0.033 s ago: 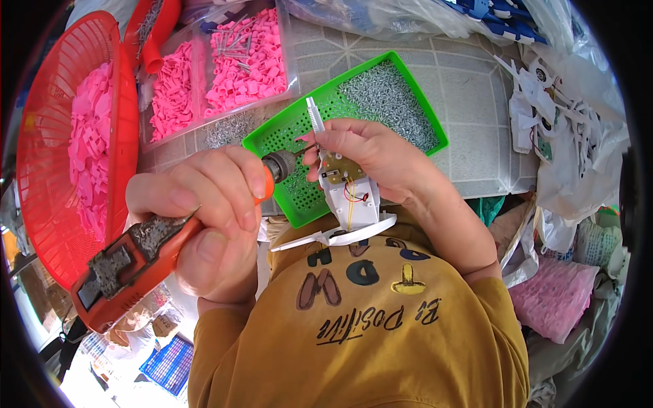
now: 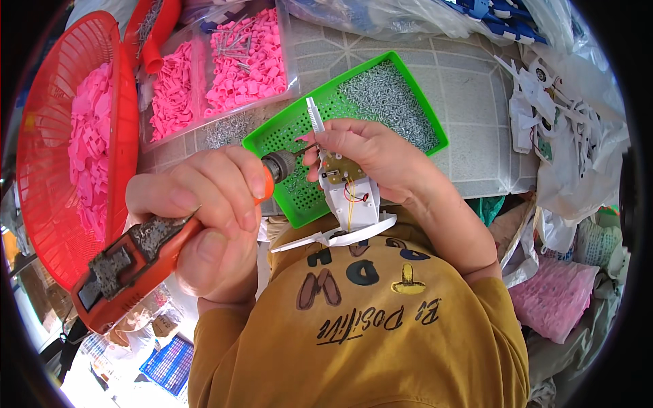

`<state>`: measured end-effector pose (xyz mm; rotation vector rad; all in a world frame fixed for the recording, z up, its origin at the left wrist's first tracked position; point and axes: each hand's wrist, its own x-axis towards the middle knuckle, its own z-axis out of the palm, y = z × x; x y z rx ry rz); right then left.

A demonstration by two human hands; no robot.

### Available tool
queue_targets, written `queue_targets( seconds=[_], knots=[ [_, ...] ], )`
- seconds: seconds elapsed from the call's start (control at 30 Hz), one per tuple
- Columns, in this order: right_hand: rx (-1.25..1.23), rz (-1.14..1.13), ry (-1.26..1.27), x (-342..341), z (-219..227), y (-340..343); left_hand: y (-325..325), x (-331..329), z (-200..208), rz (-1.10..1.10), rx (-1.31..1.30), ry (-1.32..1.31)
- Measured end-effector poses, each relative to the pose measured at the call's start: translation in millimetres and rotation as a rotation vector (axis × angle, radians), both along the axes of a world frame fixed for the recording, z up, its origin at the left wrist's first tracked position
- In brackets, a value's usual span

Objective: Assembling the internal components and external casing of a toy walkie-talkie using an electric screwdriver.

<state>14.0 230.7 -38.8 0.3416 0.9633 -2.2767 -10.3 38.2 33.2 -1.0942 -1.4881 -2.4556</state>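
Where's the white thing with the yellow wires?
In the head view, the white plastic piece is near the middle, in the right hand and partly over the green tray, with the orange power tool on its left.

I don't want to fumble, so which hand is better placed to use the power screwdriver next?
Likely your left hand: it grips the orange power screwdriver, whose bit points toward the white plastic part held in your right hand.
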Motion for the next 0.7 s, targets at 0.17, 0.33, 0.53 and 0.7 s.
queue_targets(
  seconds=[0.17,0.33,0.53,0.7],
  knots=[
    [0.003,0.023,-0.008,-1.1,-0.3,1.0,1.5,1.5,1.6,0.018,-0.069,0.007],
    [0.002,0.037,-0.004,-1.3,1.1,0.9,-0.9,2.2,1.5,0.026,-0.002,-0.008],
    [-0.017,0.043,-0.022,-1.3,3.1,1.5,2.1,0.7,0.5,0.034,-0.063,0.056],
    [-0.002,0.049,-0.023,-2.0,0.7,2.1,3.0,1.1,-0.2,0.033,-0.05,0.052]
  ],
)
